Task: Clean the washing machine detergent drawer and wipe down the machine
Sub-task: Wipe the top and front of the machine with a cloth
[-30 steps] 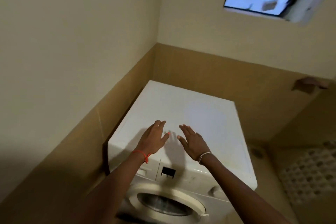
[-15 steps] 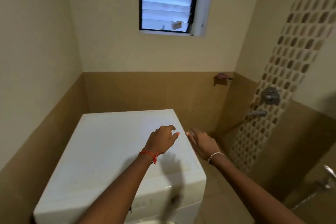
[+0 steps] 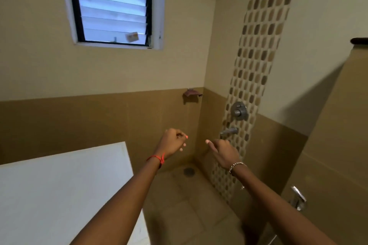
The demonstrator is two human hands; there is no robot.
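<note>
So the left hand point(image 3: 172, 143) and right hand point(image 3: 225, 153) hover over the brown tiled floor point(image 3: 189, 205), right of the white box-shaped washing machine point(image 3: 59, 195). Left grip's clenched, holding nothing; right grip's loose, one finger out.

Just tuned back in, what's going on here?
A person faces the shower corner, both arms stretched out over the tiled floor next to the white washing machine. The left hand is curled, the right hand loosely curled with one finger out; neither holds anything or touches the machine. The detergent drawer is out of view.
</note>
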